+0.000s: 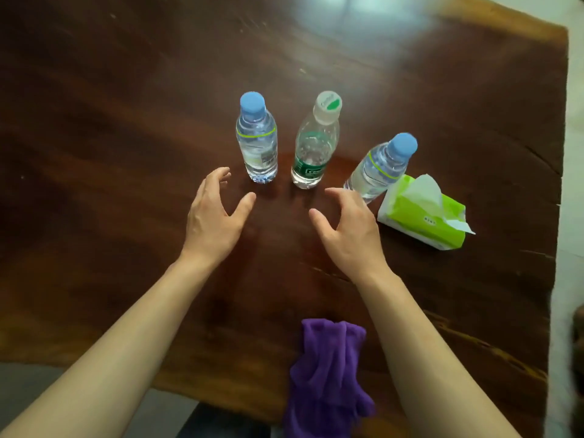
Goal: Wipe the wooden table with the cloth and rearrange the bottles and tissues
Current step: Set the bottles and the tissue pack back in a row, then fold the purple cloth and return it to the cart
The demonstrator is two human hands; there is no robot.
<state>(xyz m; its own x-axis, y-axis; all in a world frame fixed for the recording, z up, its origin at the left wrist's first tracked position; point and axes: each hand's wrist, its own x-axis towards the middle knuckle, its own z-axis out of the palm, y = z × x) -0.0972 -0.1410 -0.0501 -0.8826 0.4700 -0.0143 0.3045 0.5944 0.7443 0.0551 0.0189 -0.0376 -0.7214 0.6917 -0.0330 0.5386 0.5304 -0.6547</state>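
Note:
Three clear water bottles stand upright in a row on the dark wooden table (pixel 126 153): a blue-capped bottle (pixel 257 143) on the left, a white-capped bottle with a green label (pixel 314 147) in the middle, and a second blue-capped bottle (pixel 379 167) on the right. A green tissue pack (pixel 422 216) lies just right of that bottle, a tissue sticking out. A crumpled purple cloth (pixel 328 377) lies at the near table edge between my forearms. My left hand (pixel 211 216) hovers open just before the left bottle. My right hand (pixel 347 232) hovers open close to the right bottle's base.
The table's right edge (pixel 559 184) runs beside a pale floor. Its near edge drops to a grey floor at the lower left. A bright window reflection lies on the far tabletop.

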